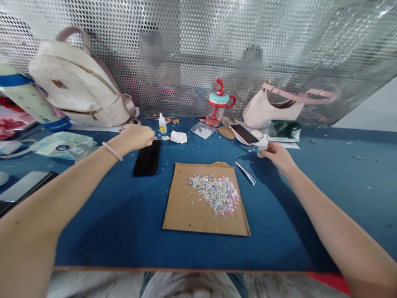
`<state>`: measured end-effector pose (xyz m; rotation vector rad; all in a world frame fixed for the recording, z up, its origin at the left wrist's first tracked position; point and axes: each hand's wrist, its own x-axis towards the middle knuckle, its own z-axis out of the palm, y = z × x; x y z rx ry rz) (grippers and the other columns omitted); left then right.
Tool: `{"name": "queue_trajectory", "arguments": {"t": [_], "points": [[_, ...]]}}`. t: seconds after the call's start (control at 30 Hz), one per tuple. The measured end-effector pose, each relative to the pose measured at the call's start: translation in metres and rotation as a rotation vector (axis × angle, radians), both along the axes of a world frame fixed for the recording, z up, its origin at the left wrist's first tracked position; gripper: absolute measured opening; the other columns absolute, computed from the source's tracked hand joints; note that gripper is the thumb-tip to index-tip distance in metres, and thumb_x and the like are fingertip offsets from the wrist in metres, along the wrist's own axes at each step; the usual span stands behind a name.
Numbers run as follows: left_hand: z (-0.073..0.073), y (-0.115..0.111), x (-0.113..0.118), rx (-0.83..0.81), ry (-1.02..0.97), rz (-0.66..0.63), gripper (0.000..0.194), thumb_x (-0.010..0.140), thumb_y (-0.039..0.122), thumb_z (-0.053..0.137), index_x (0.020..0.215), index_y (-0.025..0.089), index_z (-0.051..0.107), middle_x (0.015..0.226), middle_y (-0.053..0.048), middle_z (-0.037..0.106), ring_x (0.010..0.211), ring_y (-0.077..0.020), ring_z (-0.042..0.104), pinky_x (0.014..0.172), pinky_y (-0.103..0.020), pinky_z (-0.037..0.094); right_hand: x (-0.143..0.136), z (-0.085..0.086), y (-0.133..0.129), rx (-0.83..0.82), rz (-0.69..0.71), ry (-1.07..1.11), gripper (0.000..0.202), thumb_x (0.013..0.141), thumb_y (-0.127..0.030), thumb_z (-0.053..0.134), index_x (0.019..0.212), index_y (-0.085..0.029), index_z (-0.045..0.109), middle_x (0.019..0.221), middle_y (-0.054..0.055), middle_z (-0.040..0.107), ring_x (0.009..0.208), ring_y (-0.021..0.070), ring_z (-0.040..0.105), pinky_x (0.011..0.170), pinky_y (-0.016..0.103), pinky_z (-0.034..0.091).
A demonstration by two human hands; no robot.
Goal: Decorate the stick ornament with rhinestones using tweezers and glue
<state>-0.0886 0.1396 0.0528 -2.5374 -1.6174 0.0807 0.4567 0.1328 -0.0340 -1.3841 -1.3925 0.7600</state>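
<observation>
While both arms reach out over the blue desk (124, 215), the left hand (136, 137) is closed in a fist, pinching a thin tool whose tip sits by a small bead; tool too small to identify. Right hand (276, 155) is clamped around a small bottle (263, 145), lifted off the desk. Glitter pile (215, 193) sits on cardboard (186, 211), likely to catch strays; black phone (147, 159) lies beside the left hand

A single head-worn camera looks forward and down from close above the blue bench (124, 223), facing a perforated metal screen (198, 41) across the frame's top; both forearms enter from the lower corners.
</observation>
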Motion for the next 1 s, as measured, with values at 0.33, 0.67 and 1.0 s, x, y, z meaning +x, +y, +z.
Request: {"name": "queue_trajectory", "arguments": {"t": [0.33,0.67,1.0], "points": [[0.003,0.01,0.013,0.024,0.167,-0.003,0.018,0.081,0.018,0.052,0.077,0.012,0.068,0.084,-0.013,0.067,0.078,-0.0233,0.061,0.069,-0.03,0.044,0.011,-0.001,-0.001,0.002,-0.077,0.018,0.035,0.059,-0.025,0.077,0.092,-0.026,0.066,0.084,0.001,0.071,0.076,0.0225,0.066,0.076,0.039,0.055],[0.003,0.007,0.01,0.128,0.141,0.076,0.023,0.082,0.017,0.048,0.082,0.01,0.07,0.087,-0.018,0.067,0.079,-0.0274,0.063,0.068,-0.034,0.042,0.021,-0.002,0.002,-0.048,-0.125,0.038,0.031,0.093,-0.033,0.057,0.12,-0.017,0.056,0.12,0.009,0.059,0.102,0.0208,0.061,0.086,0.041,0.053],[0.003,0.009,0.018,0.14,-0.024,0.181,0.027,0.083,0.029,0.048,0.091,0.014,0.068,0.094,-0.012,0.07,0.09,-0.0267,0.063,0.073,-0.031,0.044,0.036,0.003,0.006,0.035,-0.244,0.129,0.025,0.078,-0.034,0.072,0.101,-0.029,0.065,0.097,0.005,0.067,0.09,0.0253,0.064,0.079,0.042,0.057]]}}
